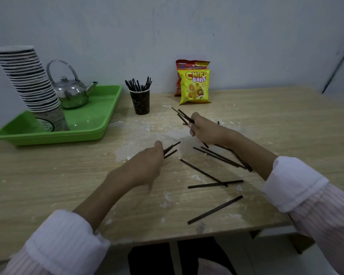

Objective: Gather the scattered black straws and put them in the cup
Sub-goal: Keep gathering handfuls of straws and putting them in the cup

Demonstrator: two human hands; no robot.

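A dark paper cup (pixel 141 103) stands upright at the back of the wooden table, with several black straws sticking out of its top. My left hand (pixel 145 165) grips two black straws (pixel 171 149) whose ends point up and right. My right hand (pixel 204 130) holds a bundle of several straws (pixel 184 116) lifted off the table, their tips pointing toward the cup. Several loose straws (pixel 214 209) lie scattered on the table at the front right, some partly hidden under my right forearm.
A green tray (pixel 91 124) at the left carries a steel kettle (pixel 71 92) and a tall leaning stack of paper cups (pixel 28 80). Two snack bags (pixel 195 86) lean against the back wall. The table's front edge (pixel 167 240) runs just below the straws.
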